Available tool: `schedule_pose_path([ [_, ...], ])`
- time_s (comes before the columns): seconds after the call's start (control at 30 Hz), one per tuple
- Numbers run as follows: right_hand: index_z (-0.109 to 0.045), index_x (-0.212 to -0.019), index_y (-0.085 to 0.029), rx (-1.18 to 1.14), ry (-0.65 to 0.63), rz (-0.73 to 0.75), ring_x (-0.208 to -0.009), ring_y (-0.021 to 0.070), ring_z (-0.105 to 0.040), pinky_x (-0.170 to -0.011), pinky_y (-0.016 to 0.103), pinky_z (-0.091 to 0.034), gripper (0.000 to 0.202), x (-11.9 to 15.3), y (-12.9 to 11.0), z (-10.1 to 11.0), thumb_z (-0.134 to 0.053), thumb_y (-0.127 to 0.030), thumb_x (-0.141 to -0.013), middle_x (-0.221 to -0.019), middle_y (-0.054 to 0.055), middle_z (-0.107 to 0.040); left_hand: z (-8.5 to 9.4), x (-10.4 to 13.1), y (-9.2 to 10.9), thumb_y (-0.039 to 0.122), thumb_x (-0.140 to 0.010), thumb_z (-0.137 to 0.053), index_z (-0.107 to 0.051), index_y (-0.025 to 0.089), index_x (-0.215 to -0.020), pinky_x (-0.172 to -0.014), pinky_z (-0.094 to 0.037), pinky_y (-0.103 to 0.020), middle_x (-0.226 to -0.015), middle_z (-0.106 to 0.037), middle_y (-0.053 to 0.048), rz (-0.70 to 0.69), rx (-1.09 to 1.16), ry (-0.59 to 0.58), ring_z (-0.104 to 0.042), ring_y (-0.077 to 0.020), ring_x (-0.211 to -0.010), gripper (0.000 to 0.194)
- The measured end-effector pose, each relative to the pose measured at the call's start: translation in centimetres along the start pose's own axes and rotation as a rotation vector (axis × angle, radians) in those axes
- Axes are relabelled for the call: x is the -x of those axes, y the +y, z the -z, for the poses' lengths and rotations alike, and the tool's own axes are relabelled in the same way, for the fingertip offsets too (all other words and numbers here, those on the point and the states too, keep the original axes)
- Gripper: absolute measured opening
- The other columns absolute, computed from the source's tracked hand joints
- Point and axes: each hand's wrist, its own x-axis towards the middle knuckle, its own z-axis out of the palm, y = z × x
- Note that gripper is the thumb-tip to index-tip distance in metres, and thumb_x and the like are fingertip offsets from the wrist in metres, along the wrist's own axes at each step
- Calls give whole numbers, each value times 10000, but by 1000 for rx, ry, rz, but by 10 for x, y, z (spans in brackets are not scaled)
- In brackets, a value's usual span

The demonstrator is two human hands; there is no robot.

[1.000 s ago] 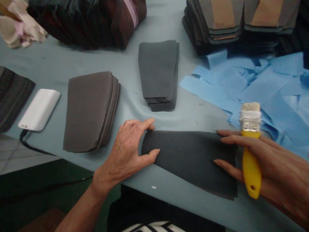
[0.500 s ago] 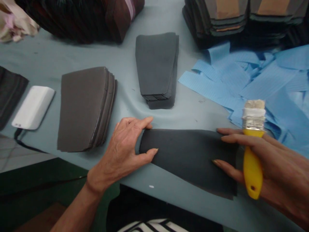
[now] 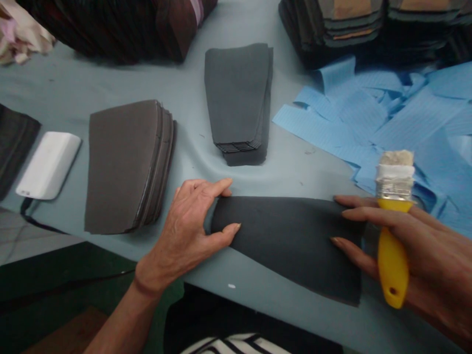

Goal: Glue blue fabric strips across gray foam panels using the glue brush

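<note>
A dark grey tapered panel (image 3: 291,241) lies flat near the table's front edge. At its narrow left end, my left hand (image 3: 195,221) grips it, the thumb on top and the fingers curled at the far edge. My right hand (image 3: 416,250) rests over the wide right end, thumb and fingertips touching the panel. A paintbrush (image 3: 394,255) with a yellow handle is tucked in that same hand, bristles pointing away from me. Its hold on the brush is partly hidden.
Behind the panel stands a stack of grey tapered pieces (image 3: 238,93). To the left are a brownish stack (image 3: 121,167) and a white power bank (image 3: 49,164) with a cable. Blue strips (image 3: 368,108) spread at the right. Dark bundles (image 3: 110,29) and more stacks (image 3: 350,24) line the back.
My right hand and the paintbrush have shifted slightly to the right. My left hand keeps its place on the panel, and the view has moved a little.
</note>
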Motion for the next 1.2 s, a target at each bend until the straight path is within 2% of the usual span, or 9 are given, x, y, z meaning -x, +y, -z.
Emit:
schedule_pose_path([
  [0.13,-622,-1276,-255,97,-94,130,-1091,269,-781,-916,416,-646,323,-6,-5,18,-727,-353,-987,-1354,89,-755,-1,2,-5,326,-976,-680,-510,264,-1491,-1062,-489,-479,-1236,-711,-70,-26,-13,-1,-628,-307,-1159,547],
  [0.23,-603,-1250,-224,112,-41,130,-1160,253,-773,-1001,384,-631,302,-12,-14,34,-711,-190,-971,-1362,111,-756,-7,5,-13,458,-1024,-605,-531,262,-1502,-1072,-472,-520,-1247,-711,-86,-13,-91,27,-630,-348,-1184,522],
  [0.33,-597,-1251,-214,150,6,92,-1185,239,-769,-1027,349,-623,314,-10,-18,43,-689,-121,-966,-1333,112,-770,-12,6,-19,500,-1025,-596,-581,225,-1464,-1095,-460,-536,-1238,-714,-111,-6,-92,60,-637,-365,-1180,518],
  [0.47,-610,-1229,-207,168,54,21,-1155,225,-784,-1003,325,-632,261,6,-20,45,-659,-118,-988,-1282,111,-789,-12,7,-20,487,-1014,-609,-607,198,-1445,-1124,-456,-574,-1288,-707,-144,-7,-98,58,-643,-395,-1218,519],
  [0.63,-635,-1177,-212,111,118,-61,-1058,211,-811,-931,315,-653,208,25,-26,37,-654,-122,-991,-1204,89,-815,-14,11,-18,421,-987,-682,-560,217,-1511,-1197,-426,-598,-1450,-654,-160,-52,-118,92,-612,-405,-1344,575],
  [0.9,-639,-1131,-227,65,153,-61,-992,193,-818,-889,297,-649,223,46,-35,32,-643,-58,-987,-1136,70,-833,-15,10,-2,428,-973,-708,-475,270,-1572,-1235,-386,-593,-1548,-584,-132,-142,-117,23,-556,-395,-1420,662],
  [1.0,-622,-1141,-241,14,154,-41,-970,192,-818,-871,312,-651,286,56,-42,31,-633,-16,-964,-1160,68,-829,-15,5,3,579,-990,-623,-471,211,-1561,-1219,-389,-601,-1550,-574,-178,-176,-141,-33,-538,-426,-1433,696],
  [1.1,-616,-1143,-240,-12,128,-18,-1005,210,-811,-855,342,-644,302,63,-47,29,-629,-8,-949,-1205,82,-816,-15,0,8,753,-987,-483,-461,131,-1548,-1213,-378,-617,-1571,-540,-240,-185,-215,-114,-491,-468,-1475,838],
  [1.2,-621,-1125,-217,-26,98,28,-1044,233,-801,-872,368,-626,219,66,-51,27,-684,-88,-959,-1236,112,-804,-16,-5,14,814,-974,-427,-438,94,-1557,-1236,-349,-611,-1608,-498,-262,-228,-255,-159,-439,-479,-1518,927],
])
